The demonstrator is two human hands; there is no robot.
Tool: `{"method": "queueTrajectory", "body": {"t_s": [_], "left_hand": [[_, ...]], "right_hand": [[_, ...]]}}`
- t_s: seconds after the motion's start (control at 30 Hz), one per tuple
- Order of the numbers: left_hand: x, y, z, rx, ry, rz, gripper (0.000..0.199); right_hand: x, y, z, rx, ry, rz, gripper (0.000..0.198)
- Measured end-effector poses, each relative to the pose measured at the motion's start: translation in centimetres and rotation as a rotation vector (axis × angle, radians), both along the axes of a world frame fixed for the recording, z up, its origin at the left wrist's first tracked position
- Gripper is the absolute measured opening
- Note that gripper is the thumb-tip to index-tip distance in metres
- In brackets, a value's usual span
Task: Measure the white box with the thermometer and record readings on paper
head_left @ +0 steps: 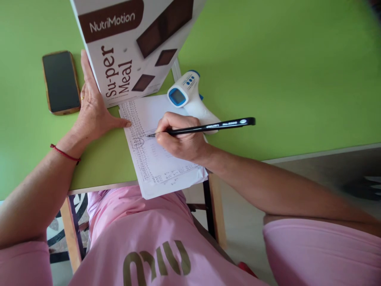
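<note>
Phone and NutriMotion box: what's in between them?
In the head view, the left hand is between the phone and the box, over the green table.

Phone point(61, 81) left, box point(119, 59) behind paper point(149, 109); thermometer point(193, 90) right

Phone point(60, 81): dark screen up, brown rim, at the left.
Thermometer point(194, 97): white and blue, gun-shaped (its small display shows no readable number).
Table point(282, 79): green top.
Wooden legs point(218, 210): below the near edge.
Floor point(245, 220): pale.
</note>
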State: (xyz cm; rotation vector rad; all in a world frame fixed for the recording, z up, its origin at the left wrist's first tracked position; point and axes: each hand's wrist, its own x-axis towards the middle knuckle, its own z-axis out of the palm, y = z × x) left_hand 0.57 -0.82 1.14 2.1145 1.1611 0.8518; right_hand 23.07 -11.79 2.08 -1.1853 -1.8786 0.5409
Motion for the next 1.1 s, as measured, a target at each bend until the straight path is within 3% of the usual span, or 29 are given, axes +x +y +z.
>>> {"method": "queueTrajectory", "body": {"t_s": [0.77,1.1], "left_hand": [[-0.11,0.03,-0.03,0.021,0.0,-0.004,0.158],[-0.18,0.21,-0.11,0.003,0.009,-0.008,0.163]], "right_hand": [[-0.12,-0.1,0.21,-0.061,-0.019,-0.002,0.022],[-0.02,-0.14,-0.26,-0.016,0.002,-0.006,0.024]]}}
